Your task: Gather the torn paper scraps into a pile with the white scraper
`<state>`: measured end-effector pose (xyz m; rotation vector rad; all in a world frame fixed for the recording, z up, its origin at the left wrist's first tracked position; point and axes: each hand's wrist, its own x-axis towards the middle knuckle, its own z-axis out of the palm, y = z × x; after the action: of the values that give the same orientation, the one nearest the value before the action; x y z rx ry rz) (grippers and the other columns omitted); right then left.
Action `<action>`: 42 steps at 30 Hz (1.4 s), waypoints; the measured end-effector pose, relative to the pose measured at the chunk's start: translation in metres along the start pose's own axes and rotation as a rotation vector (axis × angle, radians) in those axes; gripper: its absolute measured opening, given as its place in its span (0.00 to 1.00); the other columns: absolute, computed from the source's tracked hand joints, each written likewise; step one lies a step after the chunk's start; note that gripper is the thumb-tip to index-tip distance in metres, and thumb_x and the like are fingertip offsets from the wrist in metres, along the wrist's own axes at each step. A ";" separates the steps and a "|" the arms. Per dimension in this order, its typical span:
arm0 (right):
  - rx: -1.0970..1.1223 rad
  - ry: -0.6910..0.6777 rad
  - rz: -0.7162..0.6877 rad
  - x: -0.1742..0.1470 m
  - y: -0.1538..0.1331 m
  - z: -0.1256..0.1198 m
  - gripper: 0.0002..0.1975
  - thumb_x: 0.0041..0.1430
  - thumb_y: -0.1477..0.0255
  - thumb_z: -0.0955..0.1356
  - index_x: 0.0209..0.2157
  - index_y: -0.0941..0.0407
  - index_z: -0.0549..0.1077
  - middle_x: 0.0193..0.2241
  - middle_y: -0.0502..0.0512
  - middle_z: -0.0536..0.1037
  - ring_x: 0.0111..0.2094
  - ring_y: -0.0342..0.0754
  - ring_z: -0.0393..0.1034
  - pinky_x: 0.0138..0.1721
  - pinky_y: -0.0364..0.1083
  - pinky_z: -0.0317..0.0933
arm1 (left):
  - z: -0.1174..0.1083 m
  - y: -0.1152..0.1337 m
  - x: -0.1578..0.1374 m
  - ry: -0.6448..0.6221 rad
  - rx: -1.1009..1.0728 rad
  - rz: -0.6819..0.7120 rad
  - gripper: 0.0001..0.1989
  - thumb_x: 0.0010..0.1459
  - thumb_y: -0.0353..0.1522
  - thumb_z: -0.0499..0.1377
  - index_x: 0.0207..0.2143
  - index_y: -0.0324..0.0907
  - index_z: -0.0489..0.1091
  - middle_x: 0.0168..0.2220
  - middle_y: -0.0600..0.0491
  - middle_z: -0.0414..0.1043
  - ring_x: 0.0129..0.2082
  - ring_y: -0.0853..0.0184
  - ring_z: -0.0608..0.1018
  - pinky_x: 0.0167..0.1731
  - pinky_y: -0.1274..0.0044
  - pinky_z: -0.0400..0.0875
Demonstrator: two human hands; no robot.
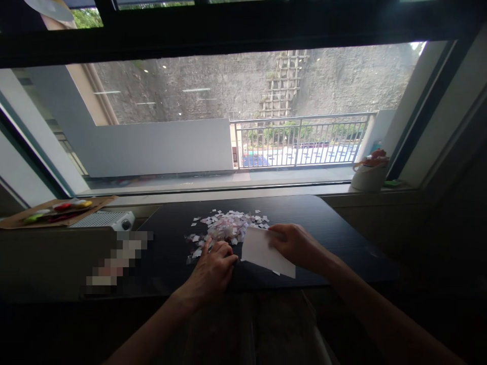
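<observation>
A heap of small cut white paper pieces (228,223) lies on the black tabletop (304,213), with some pieces scattered round its edges. My left hand (218,258) rests at the near side of the heap, touching it. Its fingers are bent down and somewhat apart, and nothing shows in them; the fingertips are partly hidden. My right hand (291,243) pinches the upper right part of a white sheet of paper (262,253), thumb and fingers closed on it. That sheet is tilted just right of the heap, its left edge near the pieces.
A window ledge (243,191) runs behind the table. At its right stands a white pot-like container (367,176) with reddish things on top. On the left are a white slotted appliance (104,219) and a brown board (49,223) bearing colourful items. A blurred-out patch (122,258) covers the table's left edge.
</observation>
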<state>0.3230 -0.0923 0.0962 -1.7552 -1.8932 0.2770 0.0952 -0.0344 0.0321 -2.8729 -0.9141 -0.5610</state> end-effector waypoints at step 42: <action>0.469 -0.342 0.236 -0.017 0.069 -0.034 0.18 0.43 0.73 0.67 0.38 0.63 0.77 0.34 0.57 0.81 0.34 0.51 0.73 0.34 0.45 0.65 | 0.015 -0.067 -0.068 0.565 -0.017 -0.251 0.15 0.56 0.39 0.53 0.44 0.45 0.69 0.41 0.50 0.72 0.45 0.58 0.73 0.48 0.64 0.64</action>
<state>0.4001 -0.1071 0.0861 -1.6696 -1.6497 1.0760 0.0108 -0.0135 -0.0092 -2.3949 -1.1526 -1.3150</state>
